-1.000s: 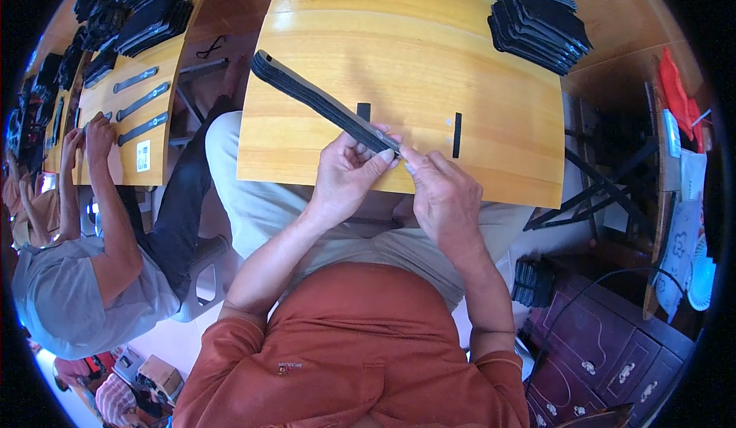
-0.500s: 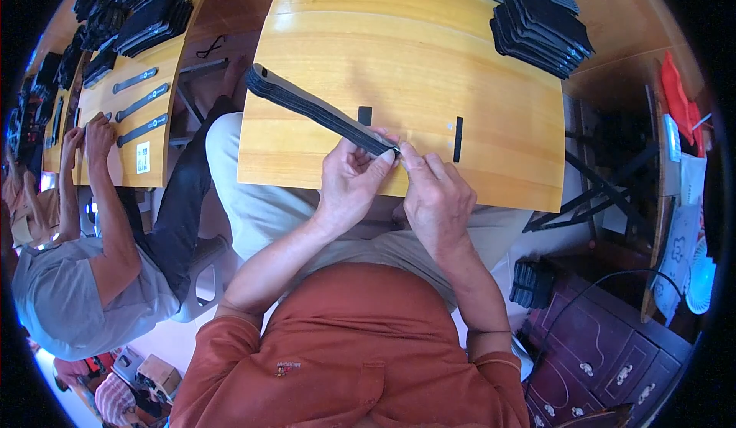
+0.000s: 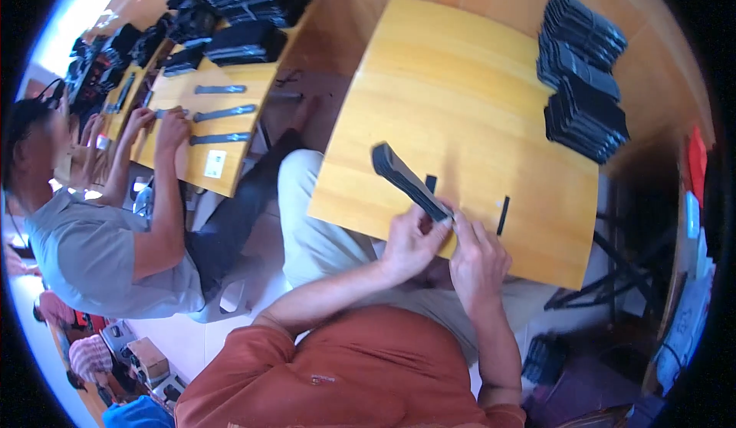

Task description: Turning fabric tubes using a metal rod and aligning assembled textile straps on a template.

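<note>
A bundle of long black straps [image 3: 409, 182], stacked in layers with a rounded far end, slants over the near part of the yellow wooden table. My left hand [image 3: 415, 245] is closed around the near end of the bundle, thumb on top. Fingers of my right hand [image 3: 479, 256] are pinched together at the same end, touching the straps beside the left thumb. Whether they also hold something small is hidden. A short black strip [image 3: 432, 183] lies just beyond the bundle, and a thin black strip [image 3: 503, 215] lies to its right.
Tied stacks of black straps [image 3: 586, 118] stand at the table's far right. On the left, a co-worker [image 3: 115, 252] handles straps at another wooden table [image 3: 222, 114], which carries more black stacks and several laid-out straps. A dark folding leg frame [image 3: 590, 275] shows at right.
The whole view has swung, so the table and my hands appear lower and farther right. Both hands stay at the near end of the strap bundle.
</note>
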Action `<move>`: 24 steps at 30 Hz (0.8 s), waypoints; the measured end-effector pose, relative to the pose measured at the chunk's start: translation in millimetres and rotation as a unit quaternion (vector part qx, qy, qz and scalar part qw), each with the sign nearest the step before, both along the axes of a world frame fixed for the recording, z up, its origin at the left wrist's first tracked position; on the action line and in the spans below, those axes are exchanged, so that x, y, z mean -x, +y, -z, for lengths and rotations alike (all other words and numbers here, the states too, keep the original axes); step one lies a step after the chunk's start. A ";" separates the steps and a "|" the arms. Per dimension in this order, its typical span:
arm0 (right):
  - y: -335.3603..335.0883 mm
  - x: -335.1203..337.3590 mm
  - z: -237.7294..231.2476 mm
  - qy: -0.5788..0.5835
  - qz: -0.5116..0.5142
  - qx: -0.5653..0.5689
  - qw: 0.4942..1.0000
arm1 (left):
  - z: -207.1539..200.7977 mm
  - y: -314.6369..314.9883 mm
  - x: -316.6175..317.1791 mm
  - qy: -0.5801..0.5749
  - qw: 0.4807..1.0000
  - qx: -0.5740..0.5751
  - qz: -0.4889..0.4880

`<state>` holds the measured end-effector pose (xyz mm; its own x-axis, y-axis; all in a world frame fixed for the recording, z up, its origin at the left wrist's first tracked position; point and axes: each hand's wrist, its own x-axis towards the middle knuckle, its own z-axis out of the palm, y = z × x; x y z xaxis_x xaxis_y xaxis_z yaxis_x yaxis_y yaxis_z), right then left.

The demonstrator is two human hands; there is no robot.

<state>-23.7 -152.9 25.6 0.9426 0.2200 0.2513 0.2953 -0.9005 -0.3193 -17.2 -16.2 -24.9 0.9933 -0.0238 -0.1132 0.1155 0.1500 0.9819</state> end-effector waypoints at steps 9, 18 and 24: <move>2.3 -7.4 7.2 0.014 0.002 -0.155 0.988 | 2.1 -0.1 -1.1 -0.045 0.999 0.009 -0.024; 1.6 -5.0 -8.5 0.086 0.005 -0.137 0.987 | -9.4 2.9 5.9 -0.099 0.982 -0.157 -0.027; -6.7 -6.9 17.2 -0.052 -0.077 -0.269 0.959 | -16.0 12.8 0.9 -0.037 0.998 -0.013 0.043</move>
